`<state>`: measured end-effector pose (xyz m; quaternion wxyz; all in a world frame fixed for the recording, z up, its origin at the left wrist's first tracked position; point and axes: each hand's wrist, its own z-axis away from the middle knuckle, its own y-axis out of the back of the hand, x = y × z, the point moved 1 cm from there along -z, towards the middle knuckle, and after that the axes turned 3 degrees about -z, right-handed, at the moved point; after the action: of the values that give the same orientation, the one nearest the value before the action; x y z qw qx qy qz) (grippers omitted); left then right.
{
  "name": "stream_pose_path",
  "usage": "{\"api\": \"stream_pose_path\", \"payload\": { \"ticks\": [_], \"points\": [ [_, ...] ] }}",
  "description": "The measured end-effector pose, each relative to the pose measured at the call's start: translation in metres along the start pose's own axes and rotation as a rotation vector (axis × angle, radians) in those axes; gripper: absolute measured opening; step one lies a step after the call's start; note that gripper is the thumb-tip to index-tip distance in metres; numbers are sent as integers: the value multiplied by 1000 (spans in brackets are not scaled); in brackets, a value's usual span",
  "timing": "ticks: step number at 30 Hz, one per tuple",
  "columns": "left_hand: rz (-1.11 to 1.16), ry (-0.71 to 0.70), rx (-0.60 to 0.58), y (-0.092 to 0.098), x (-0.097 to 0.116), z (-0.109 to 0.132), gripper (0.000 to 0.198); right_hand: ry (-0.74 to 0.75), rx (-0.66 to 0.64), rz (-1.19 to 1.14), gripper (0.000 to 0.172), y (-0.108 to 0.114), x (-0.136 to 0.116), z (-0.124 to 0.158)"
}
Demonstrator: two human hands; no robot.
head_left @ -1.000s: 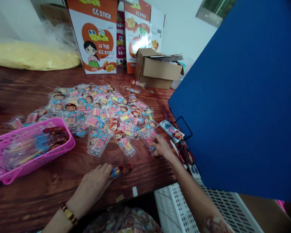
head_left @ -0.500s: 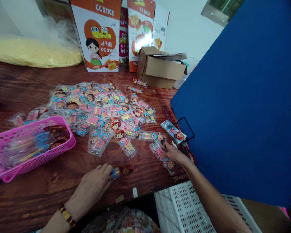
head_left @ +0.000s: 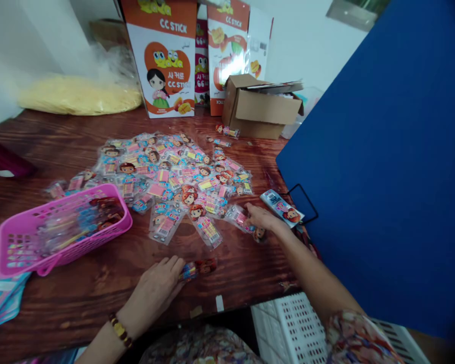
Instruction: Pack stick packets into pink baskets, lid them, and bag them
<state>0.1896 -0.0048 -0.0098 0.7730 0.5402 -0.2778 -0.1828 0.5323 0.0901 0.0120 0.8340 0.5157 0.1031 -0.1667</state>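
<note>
My left hand (head_left: 159, 283) is closed around a small clear packet of sticks (head_left: 199, 269) close to the table's front edge. Its reddish-brown printed end pokes out past my fingers. My right hand (head_left: 261, 217), fingers bent, has its fingertips on another clear packet (head_left: 238, 218) with pink sticks, at the right end of the spread packets. The hand covers part of that packet, and a printed face shows below it. A loose pile of similar packets (head_left: 163, 177) with cartoon figures covers the table's middle. Two single packets lie at the near side of the pile.
A pink basket (head_left: 56, 258) with packets stands left, beside blue printed cards (head_left: 7, 298). A stack of printed cards (head_left: 282, 207) lies right, near a blue panel (head_left: 371, 167). Behind are an open cardboard box (head_left: 265, 108) and CC Stick boxes (head_left: 167, 65). White crates (head_left: 303, 323) are below.
My right hand has moved away from me and left with its packet, to where another packet lay crosswise. My left hand keeps its hold. The view has shifted slightly left.
</note>
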Motion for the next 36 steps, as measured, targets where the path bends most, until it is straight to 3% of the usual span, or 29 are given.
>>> {"api": "stream_pose_path", "payload": {
  "ticks": [3, 8, 13, 18, 23, 29, 33, 36],
  "points": [
    [-1, -2, 1, 2, 2, 0, 14, -58, 32, 85, 33, -10, 1, -5],
    [-10, -4, 36, -2, 0, 1, 16, -37, 33, 74, 23, -24, 9, 22],
    [-4, -25, 59, -1, 0, 1, 15, 183, -15, -213, 25, -30, 2, 33],
    [1, -48, 50, -1, 5, 7, 17, 195, -118, -4, 10, -44, -42, 23],
    [21, -71, 32, -7, 11, 29, 28, 483, -287, 58, 13, -62, -95, 33],
    [10, -39, -32, -2, 13, 36, 25, 787, -258, 176, 20, -42, -153, 18],
    [1, -35, 3, -5, 13, 33, 30, 759, -222, 406, 39, -66, -187, -1],
    [9, -39, 34, -11, 13, 34, 27, 735, -114, 535, 36, -84, -193, -2]
  ]
}}
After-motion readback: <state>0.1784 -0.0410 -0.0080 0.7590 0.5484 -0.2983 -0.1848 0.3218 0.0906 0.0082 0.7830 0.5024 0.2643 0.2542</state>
